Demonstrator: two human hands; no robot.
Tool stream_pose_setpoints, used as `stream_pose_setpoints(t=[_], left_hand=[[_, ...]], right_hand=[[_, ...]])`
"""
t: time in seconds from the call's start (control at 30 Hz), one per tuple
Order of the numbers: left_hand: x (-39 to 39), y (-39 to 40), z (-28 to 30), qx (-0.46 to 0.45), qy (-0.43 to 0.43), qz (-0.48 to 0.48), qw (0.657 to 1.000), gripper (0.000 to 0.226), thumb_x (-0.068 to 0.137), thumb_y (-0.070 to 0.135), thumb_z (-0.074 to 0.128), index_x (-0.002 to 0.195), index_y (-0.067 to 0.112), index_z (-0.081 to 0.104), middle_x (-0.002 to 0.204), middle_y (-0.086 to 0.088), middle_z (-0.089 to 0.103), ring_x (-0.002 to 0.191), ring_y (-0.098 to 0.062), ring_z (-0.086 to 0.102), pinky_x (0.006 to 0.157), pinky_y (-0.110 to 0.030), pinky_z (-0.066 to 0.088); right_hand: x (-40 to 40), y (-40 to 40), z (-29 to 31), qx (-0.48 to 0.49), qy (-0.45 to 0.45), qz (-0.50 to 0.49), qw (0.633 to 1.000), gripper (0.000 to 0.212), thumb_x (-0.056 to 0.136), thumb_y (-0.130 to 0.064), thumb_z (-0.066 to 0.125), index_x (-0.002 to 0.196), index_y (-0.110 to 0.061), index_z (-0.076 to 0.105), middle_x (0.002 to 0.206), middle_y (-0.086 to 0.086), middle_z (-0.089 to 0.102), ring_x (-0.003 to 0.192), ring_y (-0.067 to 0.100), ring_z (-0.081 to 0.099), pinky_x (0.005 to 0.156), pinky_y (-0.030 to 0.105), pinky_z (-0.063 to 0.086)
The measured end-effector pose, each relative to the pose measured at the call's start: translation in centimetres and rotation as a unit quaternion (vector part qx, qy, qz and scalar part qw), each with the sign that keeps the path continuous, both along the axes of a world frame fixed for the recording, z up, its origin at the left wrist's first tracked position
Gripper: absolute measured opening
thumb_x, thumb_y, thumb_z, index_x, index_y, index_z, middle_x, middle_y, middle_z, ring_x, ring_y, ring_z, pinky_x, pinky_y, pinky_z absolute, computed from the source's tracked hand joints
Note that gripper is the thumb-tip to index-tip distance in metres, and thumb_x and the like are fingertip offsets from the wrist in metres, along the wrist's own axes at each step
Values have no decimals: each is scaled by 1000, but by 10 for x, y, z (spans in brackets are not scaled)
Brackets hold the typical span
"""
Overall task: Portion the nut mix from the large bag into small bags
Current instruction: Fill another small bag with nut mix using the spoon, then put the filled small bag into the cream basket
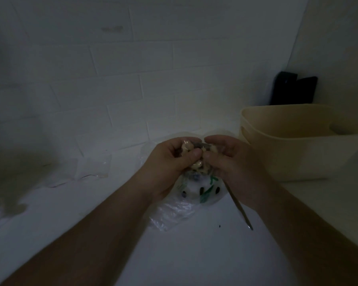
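Observation:
The scene is dim. My left hand (172,159) and my right hand (229,157) meet above the white counter, both gripping a small clear bag of nut mix (198,155); pale and dark nuts show between my thumbs. Below the hands sits a white bowl with green and dark markings (198,190), partly hidden. A crumpled clear plastic bag (172,213) lies under and in front of it. A metal spoon handle (239,205) slants out from beneath my right hand.
A beige plastic tub (287,145) stands at the right, close to my right hand. Several flat small clear bags (91,168) lie at the left by the tiled wall. Dark objects (293,89) lean in the back right corner.

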State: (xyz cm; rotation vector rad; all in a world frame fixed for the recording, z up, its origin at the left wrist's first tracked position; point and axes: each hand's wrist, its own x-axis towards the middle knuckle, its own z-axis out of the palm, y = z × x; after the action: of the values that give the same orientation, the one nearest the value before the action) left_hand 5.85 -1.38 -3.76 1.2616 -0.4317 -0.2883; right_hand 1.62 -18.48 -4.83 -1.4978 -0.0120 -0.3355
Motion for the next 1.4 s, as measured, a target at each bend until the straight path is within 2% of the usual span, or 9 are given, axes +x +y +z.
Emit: stream_pose_setpoints(t=[0.1,0.4,0.6,0.83,1.0,1.1,1.2,1.33,1.4], left_hand=[[2,2,-2,11,0,10,1000,22,93,-2,66,115,-2,67,105,-21,71,96,-31,68,89,-40,59],[0,-1,0,1,14,32,999,33,104,18,55,124,-5,69,117,-25,74,108,-38,72,94,-43,61],[0,0,3,-8,2,51,999,43,86,22,67,121,-4,69,116,-25,74,104,-35,72,93,-43,61],[-3,-2,21,9,14,10,1000,52,97,39,50,118,-3,72,112,-27,75,102,-37,75,83,-40,63],[-10,-9,57,43,-68,53,995,43,87,25,69,119,-4,72,112,-26,75,106,-42,73,99,-55,58],[-8,-28,84,10,-71,77,994,39,86,32,69,107,0,75,97,-19,77,86,-30,73,87,-48,63],[2,-57,108,-14,23,22,999,62,102,57,42,107,2,71,80,-9,69,65,-17,62,62,-31,56],[26,-107,106,208,25,42,977,45,104,45,59,128,8,63,89,-7,64,64,-17,59,54,-30,50],[31,-128,99,344,-26,27,938,38,101,44,63,129,21,54,97,-9,66,68,-20,62,54,-28,52]], right_hand=[[0,-1,-1,18,-2,15,1000,28,83,-16,85,107,-25,76,100,7,79,97,30,76,90,52,60],[-2,-1,1,47,-4,30,998,22,93,-21,72,103,-2,78,102,25,76,98,44,74,95,61,57],[-5,2,4,26,-13,44,999,15,93,-20,74,102,-10,80,101,19,78,98,38,76,95,57,58],[-11,4,16,14,-46,-9,999,14,98,-18,70,101,-9,80,94,15,79,93,38,76,88,55,62],[-13,5,35,25,-87,-59,994,14,99,-25,70,103,-14,78,98,9,79,95,28,77,89,56,61],[-16,-8,69,-6,-105,-78,991,13,98,-27,70,97,-17,79,91,5,79,87,20,76,83,45,62],[-15,-48,118,-65,-138,-133,979,13,96,-22,73,86,-17,79,76,2,77,69,15,70,67,34,59],[-14,-114,150,-130,-123,-171,969,18,97,-13,72,84,0,73,58,-2,64,54,8,58,57,24,52],[-13,-146,146,-157,-64,-170,971,26,95,-15,74,86,9,69,64,9,61,59,14,58,64,33,57]])
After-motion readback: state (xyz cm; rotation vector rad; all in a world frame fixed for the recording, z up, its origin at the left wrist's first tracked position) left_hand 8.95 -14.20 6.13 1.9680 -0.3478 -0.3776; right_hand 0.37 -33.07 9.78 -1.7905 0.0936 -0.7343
